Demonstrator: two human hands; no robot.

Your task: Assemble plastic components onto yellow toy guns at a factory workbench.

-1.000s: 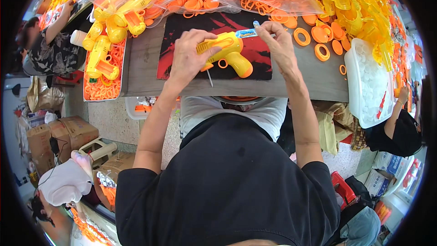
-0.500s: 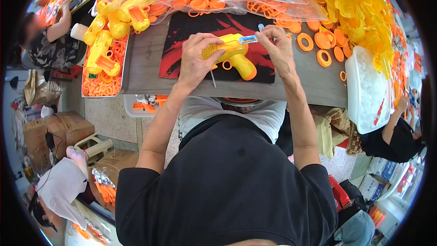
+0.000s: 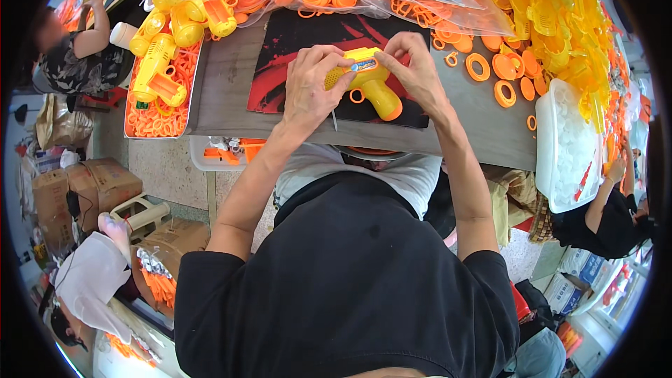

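A yellow toy gun (image 3: 381, 100) with an orange trigger ring is held just over the black and red mat (image 3: 271, 87), its grip toward the lower right. My left hand (image 3: 308, 85) is closed round its left end, thumb near a small blue label (image 3: 365, 66) on the gun's side. At the label's right end my right hand (image 3: 418, 70) pinches with thumb and forefinger, which rest against the gun body. A thin pale rod (image 3: 334, 120) shows below my left hand; what it belongs to is hidden.
On the left stands a tray (image 3: 187, 108) of orange parts and yellow gun bodies. Loose orange rings (image 3: 477, 67) lie to the right, near a white bin (image 3: 548, 147) of clear pieces. Yellow shells (image 3: 553, 21) are heaped behind it. Plastic bags (image 3: 483, 17) cover the far edge. Other people work at both sides.
The blue label, held off the gun's right end before, now lies against its side. My right hand has moved left and in to the gun.
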